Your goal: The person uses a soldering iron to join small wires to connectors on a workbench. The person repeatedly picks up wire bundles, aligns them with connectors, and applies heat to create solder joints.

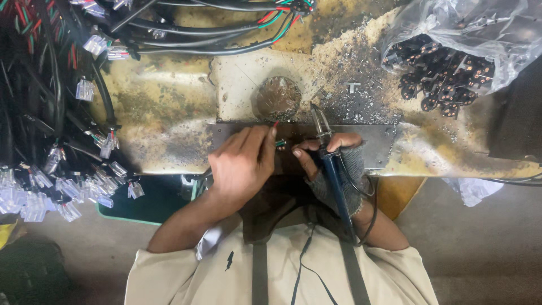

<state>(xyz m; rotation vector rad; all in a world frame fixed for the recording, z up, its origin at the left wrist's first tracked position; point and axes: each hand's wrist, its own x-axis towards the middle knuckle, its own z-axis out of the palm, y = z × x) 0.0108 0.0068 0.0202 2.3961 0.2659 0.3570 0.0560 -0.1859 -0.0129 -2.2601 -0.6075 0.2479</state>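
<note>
**Soldering thin wires at the near edge of the bench**

The left hand (240,164) is closed in a pinch on a few thin wires (276,134), red and green, holding their ends just over the dark metal strip (372,141) that runs along the near edge of the workbench (164,113). The right hand (333,161), in a fingerless grey glove, is wrapped around the blue handle of a soldering iron (327,152), its tip pointing away from the body and sitting just beside the wire ends. The iron's black cord trails back over the wrist.

Judging by this, the step goes best with the pinching fingers kept back from the tip, both hands braced on the strip, and the iron touched only briefly to the bare ends.

Just beyond the strip sits a round, crusted metal disc (276,99). Toward the far right corner lies a clear plastic bag (451,34) of dark connector parts. Along the left edge and far side hang bundled cables (51,113) with clear plastic plugs.
</note>
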